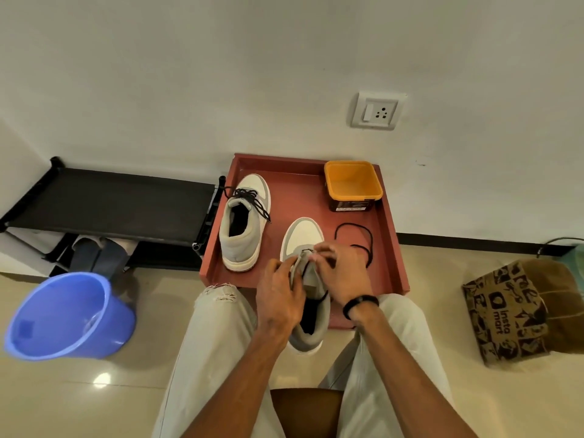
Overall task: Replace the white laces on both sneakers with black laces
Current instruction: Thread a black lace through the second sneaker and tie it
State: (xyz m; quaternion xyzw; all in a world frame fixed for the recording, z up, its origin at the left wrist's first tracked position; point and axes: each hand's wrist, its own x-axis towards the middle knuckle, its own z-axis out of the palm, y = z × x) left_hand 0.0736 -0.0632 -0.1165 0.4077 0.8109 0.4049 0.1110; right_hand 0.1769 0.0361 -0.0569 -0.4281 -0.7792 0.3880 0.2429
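You sit on a tiled floor facing a red tray [388, 248] by the wall. Your left hand [278, 295] grips the near sneaker [303, 235] at its tongue while your right hand [341, 273] pinches the black lace [355, 237] at an eyelet. Farther back, the other sneaker [243, 229] wears black laces, beside an orange tub [352, 184].

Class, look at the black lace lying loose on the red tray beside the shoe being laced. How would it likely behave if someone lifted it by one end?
The black lace lies in a slack curl on the red tray, so it is probably floppy and would dangle. It looks thin, so likely very light. Its far part runs behind the right hand, so it might drag or snag there.
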